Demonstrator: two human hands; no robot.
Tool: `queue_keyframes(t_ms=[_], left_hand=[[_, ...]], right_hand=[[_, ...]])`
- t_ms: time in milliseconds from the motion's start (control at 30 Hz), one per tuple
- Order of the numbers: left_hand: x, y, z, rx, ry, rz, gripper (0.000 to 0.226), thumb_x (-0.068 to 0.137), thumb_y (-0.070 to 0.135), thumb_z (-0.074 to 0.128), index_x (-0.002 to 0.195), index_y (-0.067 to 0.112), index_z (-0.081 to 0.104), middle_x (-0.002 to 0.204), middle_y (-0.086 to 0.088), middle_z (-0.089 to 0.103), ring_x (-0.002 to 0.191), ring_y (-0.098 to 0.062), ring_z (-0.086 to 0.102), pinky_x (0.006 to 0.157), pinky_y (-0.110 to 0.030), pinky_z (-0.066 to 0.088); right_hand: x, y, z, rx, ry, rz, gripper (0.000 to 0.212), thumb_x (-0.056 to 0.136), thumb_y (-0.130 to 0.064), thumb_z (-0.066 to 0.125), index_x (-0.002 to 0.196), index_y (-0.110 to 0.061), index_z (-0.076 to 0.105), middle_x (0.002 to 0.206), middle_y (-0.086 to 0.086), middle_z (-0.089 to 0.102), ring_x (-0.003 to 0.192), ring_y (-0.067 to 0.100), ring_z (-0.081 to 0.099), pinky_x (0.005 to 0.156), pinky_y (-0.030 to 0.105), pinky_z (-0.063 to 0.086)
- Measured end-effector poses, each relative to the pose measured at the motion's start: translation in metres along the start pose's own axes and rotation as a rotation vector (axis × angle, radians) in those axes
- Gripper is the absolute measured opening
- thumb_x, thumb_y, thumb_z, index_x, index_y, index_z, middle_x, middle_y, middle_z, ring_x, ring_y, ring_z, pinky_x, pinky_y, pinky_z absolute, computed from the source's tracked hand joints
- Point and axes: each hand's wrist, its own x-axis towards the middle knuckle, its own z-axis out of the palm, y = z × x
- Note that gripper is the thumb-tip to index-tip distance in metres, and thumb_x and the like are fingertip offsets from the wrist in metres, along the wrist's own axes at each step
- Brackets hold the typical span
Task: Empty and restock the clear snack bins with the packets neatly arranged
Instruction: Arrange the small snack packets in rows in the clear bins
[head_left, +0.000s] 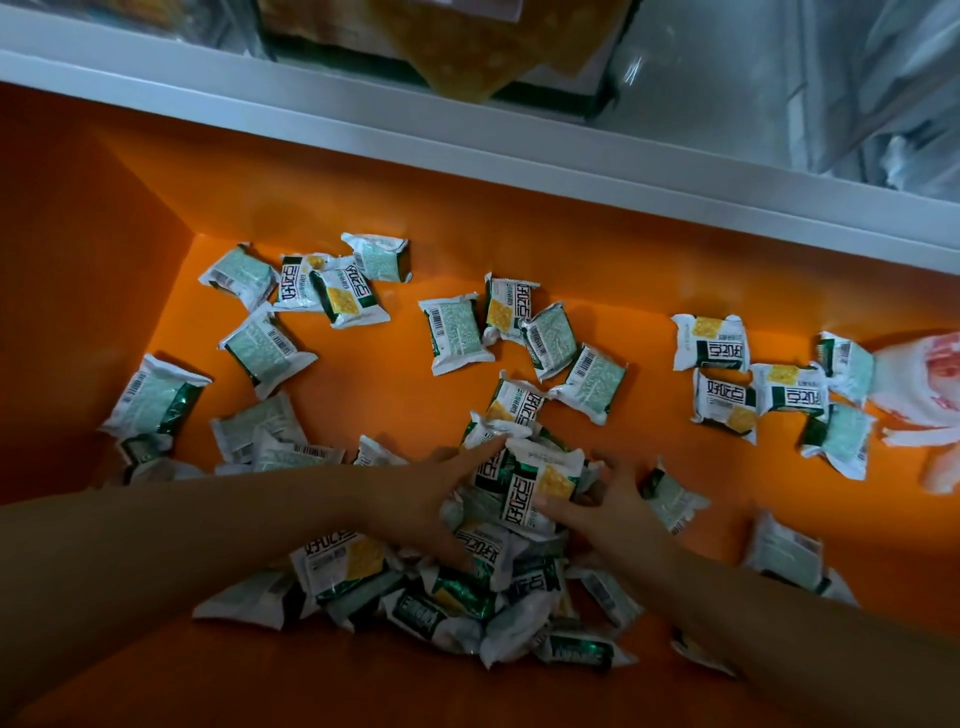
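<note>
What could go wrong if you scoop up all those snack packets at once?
1. The heap between the left hand and the right hand is loose, so packets may slide out and scatter across the orange bin.
2. Some packets lie face up and some barcode side up, so one big scoop probably won't go back neatly.
3. A red-and-white packet at the right edge could get mixed in with the green ones.
</note>
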Motion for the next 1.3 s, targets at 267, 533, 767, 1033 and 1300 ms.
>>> queue_keyframes(t_ms=[267, 533, 767, 1033, 1300], left_hand=[[-0.013, 0.019, -0.017, -0.53, -0.081, -0.044, 0.071, 0.099, 0.0, 0.041, 0.147, 0.046, 0.016, 0.16, -0.007, 0.011, 0.142, -0.038, 0.02, 0.094, -0.049, 0.047], [-0.005, 0.014, -0.009, -0.25, 0.002, 0.009, 0.095, 0.088, 0.013, 0.067, 0.144, 0.053, 0.0, 0.155, 0.001, 0.012, 0.102, -0.024, 0.059, 0.076, -0.04, 0.059], [0.006, 0.008, 0.012, -0.25, 0.154, 0.019, 0.102, 0.084, 0.022, 0.072, 0.149, 0.039, -0.005, 0.156, -0.002, 0.017, 0.126, -0.023, 0.046, 0.079, -0.022, 0.051], [0.01, 0.006, 0.024, -0.367, 0.292, 0.054, 0.105, 0.08, 0.024, 0.076, 0.147, 0.042, -0.003, 0.157, 0.006, 0.006, 0.145, -0.022, 0.019, 0.104, -0.033, 0.042], [0.01, 0.013, 0.009, -0.431, 0.38, 0.068, 0.099, 0.081, 0.018, 0.075, 0.149, 0.04, 0.006, 0.157, 0.006, 0.017, 0.136, -0.009, 0.028, 0.087, -0.013, 0.041]], right_hand=[[-0.002, -0.006, -0.004, -0.006, -0.023, 0.055, 0.079, 0.076, -0.038, 0.076, 0.139, -0.028, 0.028, 0.14, 0.002, 0.044, 0.116, 0.029, 0.053, 0.084, 0.053, 0.054], [-0.01, -0.002, 0.002, 0.058, -0.086, 0.049, 0.051, 0.091, -0.026, 0.064, 0.13, -0.031, 0.031, 0.14, 0.0, 0.042, 0.102, 0.017, 0.047, 0.093, 0.039, 0.042], [0.0, -0.012, 0.007, 0.117, -0.049, 0.074, 0.09, 0.08, -0.042, 0.071, 0.15, -0.038, 0.014, 0.157, -0.001, 0.021, 0.133, 0.033, 0.039, 0.094, 0.059, 0.047], [0.006, -0.017, 0.017, 0.159, -0.041, 0.111, 0.09, 0.079, -0.045, 0.072, 0.148, -0.042, 0.014, 0.156, 0.002, 0.024, 0.13, 0.035, 0.042, 0.094, 0.058, 0.047], [0.012, -0.033, 0.018, 0.258, -0.034, 0.127, 0.088, 0.082, -0.038, 0.07, 0.148, -0.045, 0.012, 0.159, 0.001, 0.016, 0.136, 0.038, 0.033, 0.099, 0.062, 0.041]])
